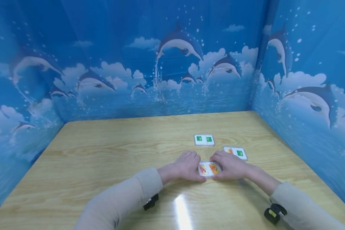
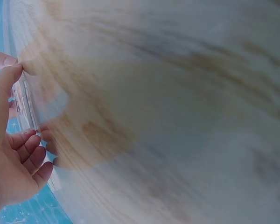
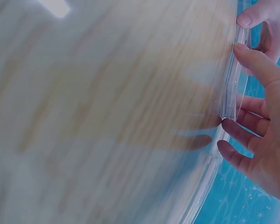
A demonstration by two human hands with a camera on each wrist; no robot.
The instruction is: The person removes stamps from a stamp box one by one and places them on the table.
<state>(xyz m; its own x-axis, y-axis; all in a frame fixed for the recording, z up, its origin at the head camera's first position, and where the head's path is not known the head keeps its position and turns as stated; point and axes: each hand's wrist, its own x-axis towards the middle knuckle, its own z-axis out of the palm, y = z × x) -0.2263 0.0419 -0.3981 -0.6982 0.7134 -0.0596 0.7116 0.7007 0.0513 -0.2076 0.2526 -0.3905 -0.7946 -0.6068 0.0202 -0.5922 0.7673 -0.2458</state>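
Your left hand (image 1: 187, 166) and right hand (image 1: 230, 165) pinch the near card (image 1: 208, 169) from its 2 ends; on each, the thumb sits at the edge closest to you and the bent fingers reach the far edge, opened only about as wide as the card is deep. The near card is on the table (image 1: 118, 153), closest to you of 3 cards, its 2 orange-red pictures facing up; you can't tell whether its underside is slightly raised.

The likeliest trouble is a knock on your right; the right card (image 1: 240, 153) lies just beyond your right hand, partly hidden by it (contact there is hard to judge), so a small outward swing of those fingers could push it askew. Uneven pressure is another risk; if 1 hand pushes or pulls harder, the near card may twist between your thumbs. Its clear, smooth-looking edges could also slip from a light fingertip hold; squeezing harder might make it pop out. The far card (image 1: 204, 140) stands apart from your fingers; only a long forward slide seems likely to bump it.
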